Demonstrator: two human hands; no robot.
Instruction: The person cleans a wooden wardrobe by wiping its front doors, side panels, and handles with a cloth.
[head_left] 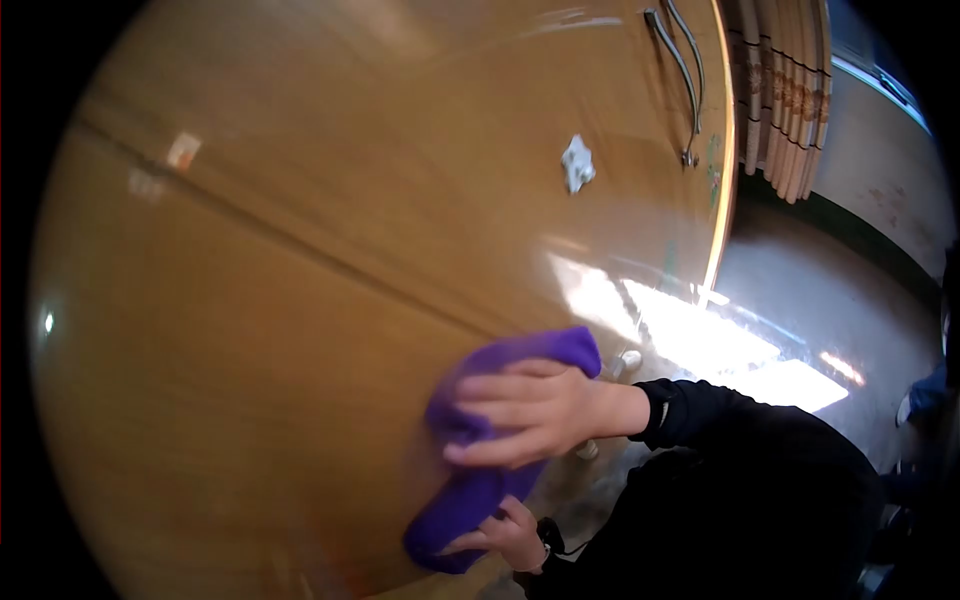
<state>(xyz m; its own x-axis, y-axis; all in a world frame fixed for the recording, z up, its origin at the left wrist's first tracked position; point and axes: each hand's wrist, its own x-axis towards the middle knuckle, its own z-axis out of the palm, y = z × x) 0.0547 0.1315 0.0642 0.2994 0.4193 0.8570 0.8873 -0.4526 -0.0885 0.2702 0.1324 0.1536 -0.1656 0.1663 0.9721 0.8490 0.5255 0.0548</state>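
A purple cloth (460,505) lies bunched against a broad, glossy wooden surface (250,380), low in the view and right of centre. On its upper part is my right hand (530,412), pressing and gripping the cloth with slightly bent fingers, purple fabric showing between them. Just below, my left hand (505,535) holds the cloth's lower end, its fingers partly hidden by the fabric. Motion smears the cloth's edges a little.
A dark seam (330,262) crosses the wood. Near the right edge are a white fitting (578,165) and curved metal handles (685,80). Beyond hang curtains (795,110); sunlight falls on the grey floor (790,270). Part of a person's shoe (904,408) shows at far right.
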